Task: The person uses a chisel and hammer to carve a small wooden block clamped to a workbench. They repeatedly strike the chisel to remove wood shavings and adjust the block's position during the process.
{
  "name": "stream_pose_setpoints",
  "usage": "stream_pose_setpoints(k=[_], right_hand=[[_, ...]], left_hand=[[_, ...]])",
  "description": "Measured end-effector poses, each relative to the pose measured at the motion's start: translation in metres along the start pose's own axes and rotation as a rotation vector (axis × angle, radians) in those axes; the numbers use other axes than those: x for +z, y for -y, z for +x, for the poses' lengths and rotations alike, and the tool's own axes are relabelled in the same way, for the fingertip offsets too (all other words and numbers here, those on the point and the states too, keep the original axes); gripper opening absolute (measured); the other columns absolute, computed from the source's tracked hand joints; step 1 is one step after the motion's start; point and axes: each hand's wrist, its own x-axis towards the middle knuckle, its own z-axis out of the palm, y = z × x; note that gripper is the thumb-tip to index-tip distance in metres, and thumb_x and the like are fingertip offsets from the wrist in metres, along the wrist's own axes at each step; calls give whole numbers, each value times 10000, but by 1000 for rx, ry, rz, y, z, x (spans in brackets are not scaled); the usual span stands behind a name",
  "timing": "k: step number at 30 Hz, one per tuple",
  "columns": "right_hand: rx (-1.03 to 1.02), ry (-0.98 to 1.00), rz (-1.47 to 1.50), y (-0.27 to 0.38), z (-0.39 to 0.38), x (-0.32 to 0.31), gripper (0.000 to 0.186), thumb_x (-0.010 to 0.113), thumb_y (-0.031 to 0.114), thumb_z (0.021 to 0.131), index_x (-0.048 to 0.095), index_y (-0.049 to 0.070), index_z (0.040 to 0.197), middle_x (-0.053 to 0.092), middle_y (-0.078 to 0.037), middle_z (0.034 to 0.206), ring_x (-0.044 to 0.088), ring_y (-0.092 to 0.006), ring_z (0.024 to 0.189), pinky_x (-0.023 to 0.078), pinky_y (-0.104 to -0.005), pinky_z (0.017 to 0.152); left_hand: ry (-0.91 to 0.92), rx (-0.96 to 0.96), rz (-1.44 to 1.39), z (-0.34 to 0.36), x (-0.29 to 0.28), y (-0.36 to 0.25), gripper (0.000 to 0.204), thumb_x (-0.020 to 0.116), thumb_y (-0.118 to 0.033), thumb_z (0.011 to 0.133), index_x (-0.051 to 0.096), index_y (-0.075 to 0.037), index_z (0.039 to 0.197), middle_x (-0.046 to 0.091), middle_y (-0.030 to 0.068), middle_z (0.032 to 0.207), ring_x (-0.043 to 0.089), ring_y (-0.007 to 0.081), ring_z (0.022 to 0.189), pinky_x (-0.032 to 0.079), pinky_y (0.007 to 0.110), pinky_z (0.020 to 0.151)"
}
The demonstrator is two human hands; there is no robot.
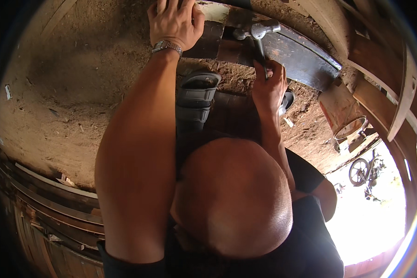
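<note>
My right hand (270, 85) is closed round the handle of a ball-peen hammer (259, 30). The hammer's grey metal head rests on or just above a long dark plank-like piece (306, 56) with a worn, patchy surface; I cannot tell whether they touch. My left hand (177, 23), with a metal watch at its wrist, reaches forward to the left end of that piece. Its fingers are stretched out and spread, their tips partly cut off by the upper edge. Nothing shows in that palm.
My sandalled feet (199, 90) and bent knees are close below the work. Brown dirt (65, 106) covers the ground. Wooden boards (55, 204) lie at the lower left, and more timbers (403, 92) stand right. Beyond a bright opening is a motorcycle (363, 171).
</note>
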Motion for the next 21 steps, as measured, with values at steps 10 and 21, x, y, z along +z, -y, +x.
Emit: stream_pose_setpoints(k=[10,21], right_hand=[[627,235,535,59,-23,-2,621,418,541,1085,569,-3,826,505,-57,569,500,-129,548,408,-354,512],[399,162,624,84,-6,8,619,386,532,1093,524,58,720,521,-28,551,478,-138,488,396,-319,481]], left_hand=[[-1,-9,8,-2,0,1,332,580,-257,865,649,-98,1148,605,155,1103,551,373,1126,415,542,1005],[-16,-24,-30,-4,5,4,336,569,-250,850,662,-90,1130,611,150,1105,552,357,1118,421,548,999]])
